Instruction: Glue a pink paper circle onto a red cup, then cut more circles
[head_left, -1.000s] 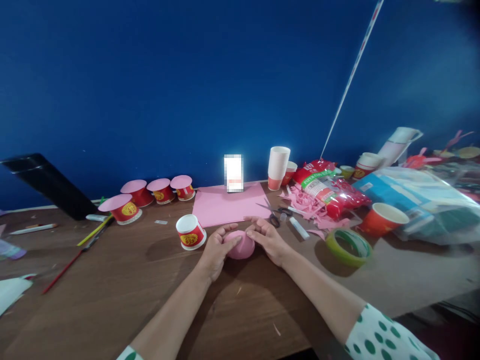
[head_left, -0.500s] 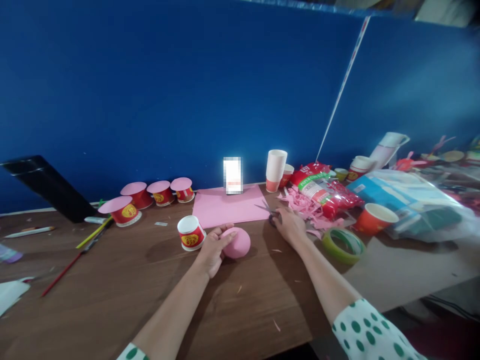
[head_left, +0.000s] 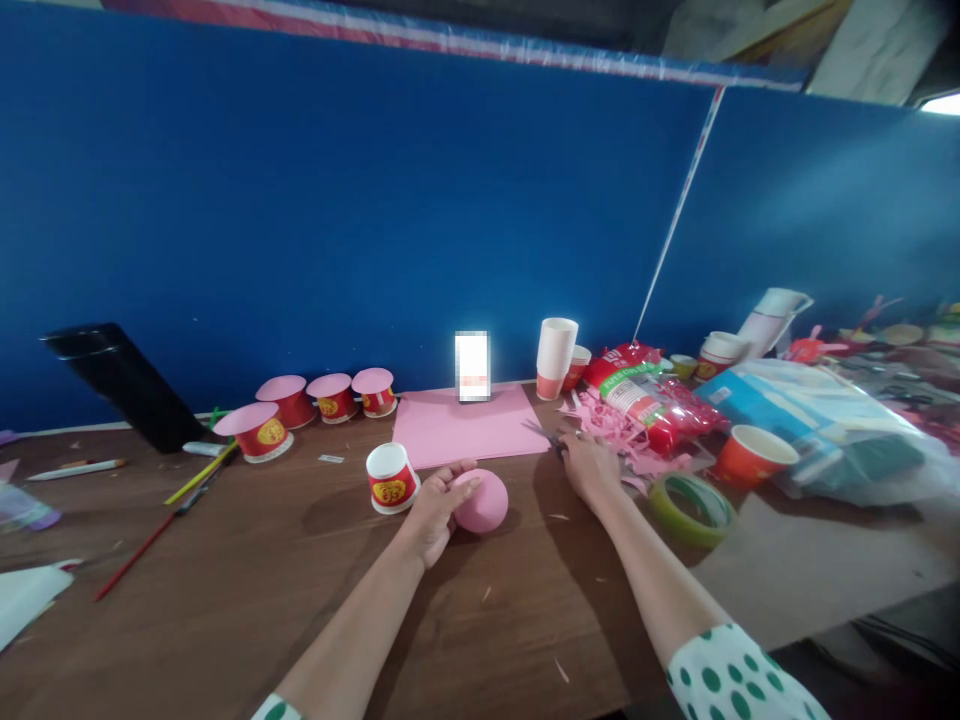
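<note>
A pink paper disc (head_left: 484, 502) is pinched between the thumb and fingers of my left hand (head_left: 442, 510), just above the table. Beside that hand, on its left, stands a red and white paper cup (head_left: 391, 480), upright with nothing on top. My right hand (head_left: 592, 468) rests low at the table with its fingers closed about the handles of the scissors (head_left: 556, 440); the fingers partly hide them. The scissor blades point left over the edge of the pink paper sheets (head_left: 465, 430).
Several cups topped with pink discs (head_left: 330, 385) line the back left. A phone (head_left: 472, 368) stands behind the sheets. To the right are stacked cups (head_left: 556, 358), a red bag (head_left: 652, 395), pink scraps, green tape (head_left: 691, 510) and an orange cup (head_left: 754, 455). Brushes (head_left: 157, 545) lie left.
The view has tilted up a little, so everything sits slightly lower in the picture. Both hands keep nearly the same places, the left still with the pink disc, the right still at the scissors.
</note>
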